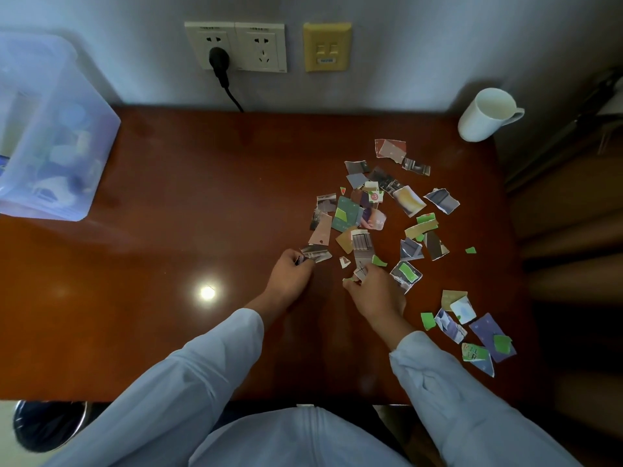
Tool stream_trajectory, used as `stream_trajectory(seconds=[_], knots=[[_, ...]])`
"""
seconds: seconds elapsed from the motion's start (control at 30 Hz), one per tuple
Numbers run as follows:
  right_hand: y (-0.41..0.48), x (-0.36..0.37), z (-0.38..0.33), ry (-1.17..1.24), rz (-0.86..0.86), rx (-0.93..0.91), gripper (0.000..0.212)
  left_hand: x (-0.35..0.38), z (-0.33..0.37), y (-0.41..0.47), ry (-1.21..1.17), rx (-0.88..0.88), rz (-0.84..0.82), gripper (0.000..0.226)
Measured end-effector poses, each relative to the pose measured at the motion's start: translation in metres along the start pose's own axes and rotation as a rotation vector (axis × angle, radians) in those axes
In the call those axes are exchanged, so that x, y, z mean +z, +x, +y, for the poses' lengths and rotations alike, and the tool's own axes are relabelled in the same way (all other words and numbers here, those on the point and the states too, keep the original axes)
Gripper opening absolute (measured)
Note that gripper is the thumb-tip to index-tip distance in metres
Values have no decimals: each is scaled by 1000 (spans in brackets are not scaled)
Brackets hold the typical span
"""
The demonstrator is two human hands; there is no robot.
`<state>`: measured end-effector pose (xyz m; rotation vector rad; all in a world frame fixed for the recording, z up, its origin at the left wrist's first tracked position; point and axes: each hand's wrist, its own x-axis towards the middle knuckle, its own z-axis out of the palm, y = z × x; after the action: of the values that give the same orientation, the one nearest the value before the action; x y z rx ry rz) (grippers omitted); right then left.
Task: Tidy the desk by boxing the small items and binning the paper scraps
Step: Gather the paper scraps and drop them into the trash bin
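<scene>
Left hand (291, 271), centre of frame, fingers curled, pinches a grey scrap (315, 253) at the near-left edge of the pile. Right hand (374, 291) is just right of it, fingers curled round small scraps (357, 276), white and green bits showing at the fingertips; both hands sit low on the desk top, close together but apart. Both arms wear pale blue sleeves (188, 372) coming in from the bottom of the frame. Desk (202, 170) is dark red-brown wood, glossy, and fills the middle of the frame, with a bright light reflection (207, 292) left of the left hand. Clear plastic box (50, 129) stands at upper left on the desk's far-left corner; blurry items show through its wall, can't tell which. Dark round bin (43, 426) is at lower left, below the desk edge, partly cut off by a sleeve. White mug (485, 114) stands upright at upper right, near the wall. Paper scraps (371, 210) lie spread right of centre, many overlapping, from near the mug down to the hands; a smaller cluster (478, 332) lies at lower right, beside the right sleeve. On the wall at top centre are two white sockets (236, 47), a black plug (219, 60) in the left one, and a yellow plate (327, 47) beside them.
</scene>
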<state>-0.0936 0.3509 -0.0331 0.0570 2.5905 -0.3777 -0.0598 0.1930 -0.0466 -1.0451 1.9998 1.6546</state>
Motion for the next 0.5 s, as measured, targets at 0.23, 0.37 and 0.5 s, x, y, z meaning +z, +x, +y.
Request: stream_trajectory(seconds=[0.23,0.37,0.5], knots=[[4,0,-4,683,-125,137,14,-5,12,3,468,185,126,33],[6,-9,-6,1090,-226,310,17,-5,19,13,683,246,163,44],[14,-9,-7,1034,-211,307,13,-3,20,21,810,263,155,43]])
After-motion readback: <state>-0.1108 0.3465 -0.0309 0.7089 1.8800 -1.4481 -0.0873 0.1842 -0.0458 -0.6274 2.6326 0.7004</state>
